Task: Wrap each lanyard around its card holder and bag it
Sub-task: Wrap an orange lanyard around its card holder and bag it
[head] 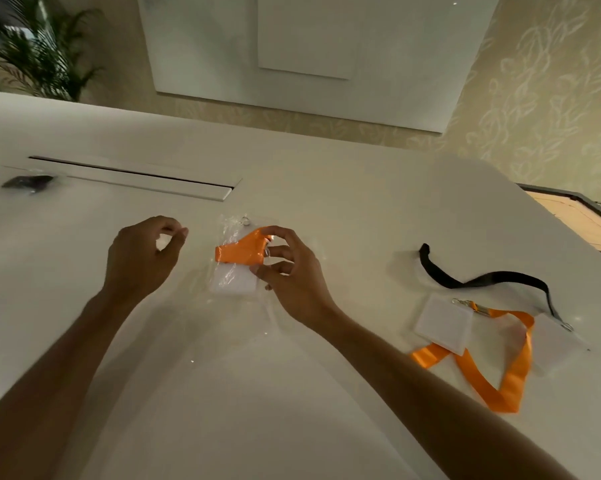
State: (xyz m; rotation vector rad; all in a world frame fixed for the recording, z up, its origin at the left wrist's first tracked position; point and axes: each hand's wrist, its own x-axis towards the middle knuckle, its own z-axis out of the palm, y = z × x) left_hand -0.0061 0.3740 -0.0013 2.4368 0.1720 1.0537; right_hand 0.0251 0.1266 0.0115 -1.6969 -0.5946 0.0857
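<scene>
My right hand [288, 275] pinches the wrapped bundle at mid-surface: an orange lanyard [241, 252] wound around a white card holder [233, 284], thumb and fingertips curled on the right end of the orange band. A clear plastic bag [231, 233] lies over and around the bundle; I cannot tell how far in the bundle sits. My left hand [143, 258] hovers just left of it, fingers curled, thumb and forefinger tips close together; whether they pinch the bag's edge I cannot tell.

Well to the right on the white surface [326, 188]: a second card holder [442, 323] with a loose orange lanyard [499, 382] looped beneath it, metal clip [465, 303] at its top edge. Beside it a third card holder [557, 344] on a black lanyard [482, 278] that curves away upward.

Far left, a small dark object [27, 182], blurred, near a long slot [129, 174] in the surface.
</scene>
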